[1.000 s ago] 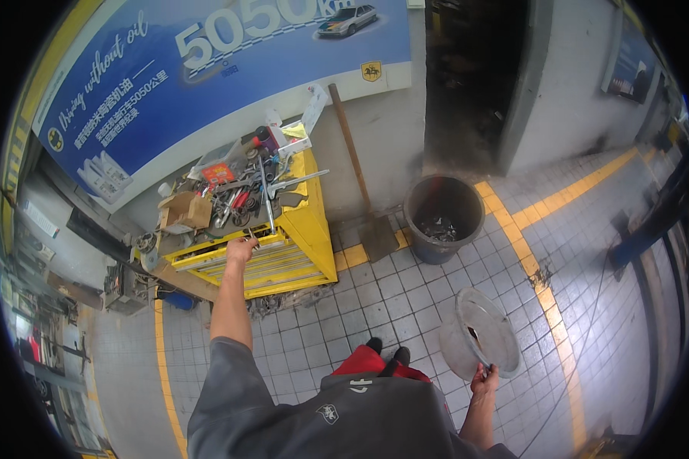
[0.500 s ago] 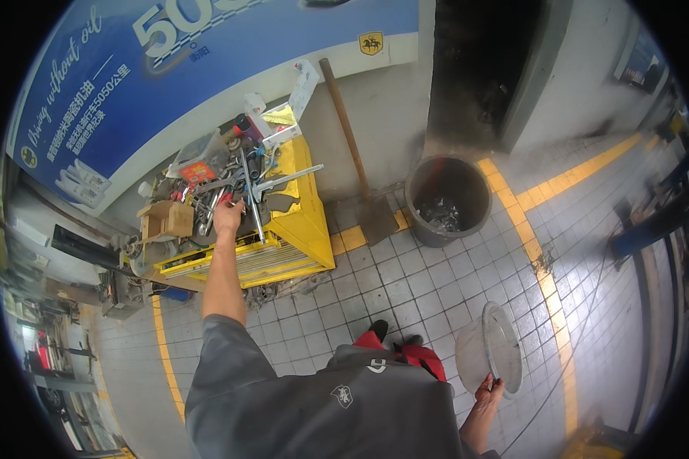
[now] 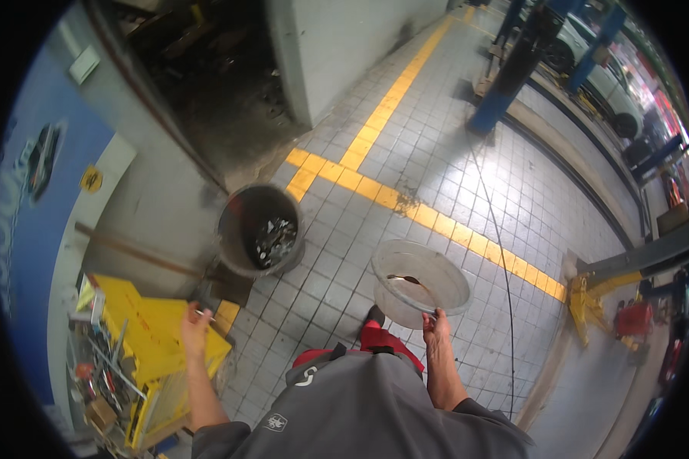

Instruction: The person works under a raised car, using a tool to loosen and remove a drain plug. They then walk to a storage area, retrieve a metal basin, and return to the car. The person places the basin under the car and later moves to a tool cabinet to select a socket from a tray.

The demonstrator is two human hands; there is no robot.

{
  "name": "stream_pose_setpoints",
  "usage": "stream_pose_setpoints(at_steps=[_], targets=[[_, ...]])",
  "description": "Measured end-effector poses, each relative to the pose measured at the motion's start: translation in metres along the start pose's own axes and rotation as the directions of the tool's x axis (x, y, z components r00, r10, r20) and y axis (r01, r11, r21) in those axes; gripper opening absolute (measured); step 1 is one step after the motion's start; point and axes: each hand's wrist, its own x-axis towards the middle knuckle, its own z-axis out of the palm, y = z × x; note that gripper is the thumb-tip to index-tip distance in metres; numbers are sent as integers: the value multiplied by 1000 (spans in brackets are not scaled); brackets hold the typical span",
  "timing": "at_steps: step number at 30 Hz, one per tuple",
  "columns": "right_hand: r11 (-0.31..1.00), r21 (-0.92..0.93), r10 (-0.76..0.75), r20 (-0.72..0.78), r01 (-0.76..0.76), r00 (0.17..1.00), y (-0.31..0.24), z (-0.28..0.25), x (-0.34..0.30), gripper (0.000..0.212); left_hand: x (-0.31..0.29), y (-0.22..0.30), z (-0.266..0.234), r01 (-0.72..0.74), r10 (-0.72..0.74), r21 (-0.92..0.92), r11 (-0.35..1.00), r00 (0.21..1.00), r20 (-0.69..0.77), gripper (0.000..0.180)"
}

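Observation:
My right hand grips the near rim of a round, translucent plastic basin, thumb and fingers closed on its edge. The basin is tilted, and a small dark patch with a brownish tint shows in its bottom; I cannot tell what it is. My left hand is raised beside the yellow tool cabinet, apart from it. Its fingers are closed around something small with a pale, shiny tip, too blurred to name.
A dark bin with shiny scraps inside stands by the doorway, a wooden-handled shovel next to it. Tools crowd the cabinet top. A thin cable crosses the tiled floor. Blue lift posts and a car stand far right.
My view has swung right. My left hand has come off the tools on the cabinet top, with something small in it. My right hand still holds the basin, now in front of me.

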Motion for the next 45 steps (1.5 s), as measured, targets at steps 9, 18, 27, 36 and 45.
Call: stream_pose_setpoints(at_steps=[9, 18, 27, 36, 45], targets=[[997, -43, -52, 121, 57, 991, -145, 166, 58, 28, -19, -139, 214, 489, -517, 170, 856, 799, 305, 52], [998, 70, -17, 160, 6, 987, -228, 389, 191, 23, 128, -91, 342, 353, -498, 547, 759, 856, 137, 54], [993, 111, -44, 77, 35, 996, -359, 626, 270, 22, 645, 251, 688, -3, -129, 285, 958, 888, 442, 51], [963, 248, -135, 129, 100, 982, -496, 851, 446, 21, 846, 565, 962, -478, 416, -41, 877, 715, 562, 46], [958, 274, -95, 38, 81, 995, -680, 1086, 626, 28, 963, 406, 950, -61, -356, 799, 598, 873, 333, 55]])
